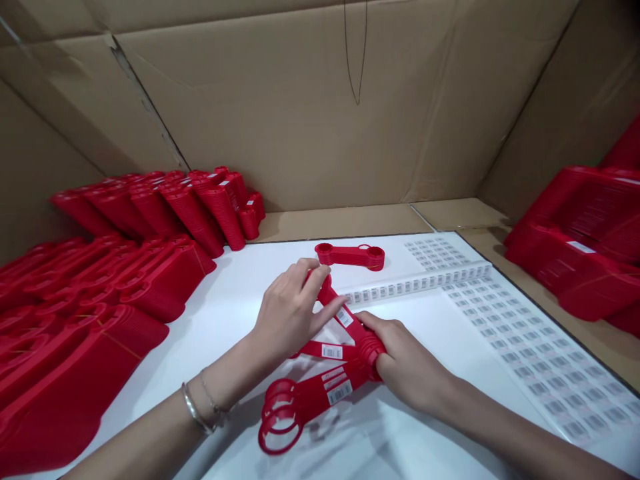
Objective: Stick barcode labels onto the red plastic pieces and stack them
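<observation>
I'm gripping the labelled red plastic pieces [335,393] with my right hand [405,363] and left hand [287,313] on the white bench [225,287] (one bare piece [350,257] is lying ahead, and most barcode stickers [540,373] are remaining on their sheet).

left hand [287,313] and right hand [407,363] close together

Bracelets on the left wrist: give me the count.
2: a silver bangle further up the forearm, and a thin chain bracelet nearer the left hand. Others could be hidden under the wrist.
</observation>
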A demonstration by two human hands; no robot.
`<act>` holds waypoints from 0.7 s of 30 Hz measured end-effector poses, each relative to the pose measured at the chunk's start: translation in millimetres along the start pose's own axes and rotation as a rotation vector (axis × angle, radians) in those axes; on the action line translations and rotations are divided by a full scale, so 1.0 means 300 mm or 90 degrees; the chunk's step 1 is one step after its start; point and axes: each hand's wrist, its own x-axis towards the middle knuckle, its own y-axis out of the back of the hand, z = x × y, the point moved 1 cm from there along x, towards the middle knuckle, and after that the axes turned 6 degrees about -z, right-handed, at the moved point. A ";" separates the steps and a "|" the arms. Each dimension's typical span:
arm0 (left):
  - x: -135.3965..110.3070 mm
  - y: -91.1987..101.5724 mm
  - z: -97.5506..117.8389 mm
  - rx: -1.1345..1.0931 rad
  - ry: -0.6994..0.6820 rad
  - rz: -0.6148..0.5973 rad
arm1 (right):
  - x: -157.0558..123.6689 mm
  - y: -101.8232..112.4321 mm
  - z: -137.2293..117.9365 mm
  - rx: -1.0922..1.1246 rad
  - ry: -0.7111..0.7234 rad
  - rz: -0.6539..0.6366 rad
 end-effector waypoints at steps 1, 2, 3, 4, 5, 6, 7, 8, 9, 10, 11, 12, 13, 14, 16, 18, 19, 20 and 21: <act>-0.002 -0.002 0.004 -0.009 -0.016 -0.014 | 0.000 0.004 0.004 -0.006 0.001 0.007; -0.004 -0.005 0.007 -0.012 -0.025 -0.026 | 0.001 0.007 0.007 -0.009 0.001 0.011; -0.006 -0.009 0.010 -0.011 -0.026 -0.036 | 0.001 0.011 0.008 -0.009 0.001 0.011; -0.007 -0.012 0.010 -0.011 -0.020 -0.045 | 0.000 0.015 0.008 -0.007 0.001 0.009; -0.007 -0.016 0.009 -0.014 -0.011 -0.053 | -0.001 0.018 0.007 -0.003 0.002 0.006; -0.007 -0.019 0.006 -0.025 0.001 -0.057 | -0.002 0.020 0.005 0.002 0.003 0.003; -0.007 -0.021 0.002 -0.045 0.015 -0.058 | -0.004 0.022 0.003 0.008 0.003 0.001; -0.007 -0.022 -0.002 -0.075 0.031 -0.057 | -0.006 0.024 0.001 0.014 0.003 -0.002; -0.007 -0.022 -0.006 -0.111 0.047 -0.055 | -0.008 0.025 0.002 0.021 0.002 -0.006; -0.008 -0.021 -0.009 -0.152 0.060 -0.051 | -0.010 0.026 0.003 0.028 -0.001 -0.009; -0.008 -0.019 -0.010 -0.193 0.068 -0.048 | -0.011 0.028 0.007 0.032 -0.005 -0.011; -0.009 -0.017 -0.011 -0.230 0.073 -0.043 | -0.012 0.031 0.011 0.035 -0.010 -0.012; -0.009 -0.014 -0.011 -0.260 0.075 -0.036 | -0.012 0.034 0.016 0.036 -0.015 -0.009; -0.010 -0.011 -0.010 -0.281 0.074 -0.026 | -0.012 0.038 0.022 0.035 -0.019 -0.005; -0.012 -0.007 -0.009 -0.302 0.064 -0.004 | -0.010 0.048 0.032 0.029 -0.023 0.005; -0.013 -0.007 -0.006 -0.309 0.038 0.002 | -0.008 0.058 0.038 0.017 -0.022 0.018; -0.014 -0.008 -0.004 -0.311 0.022 -0.006 | -0.008 0.063 0.040 0.012 -0.020 0.024; -0.015 -0.009 -0.002 -0.310 0.006 -0.017 | -0.008 0.066 0.040 0.008 -0.019 0.028; -0.016 -0.011 0.001 -0.305 -0.009 -0.031 | -0.009 0.069 0.040 0.006 -0.018 0.032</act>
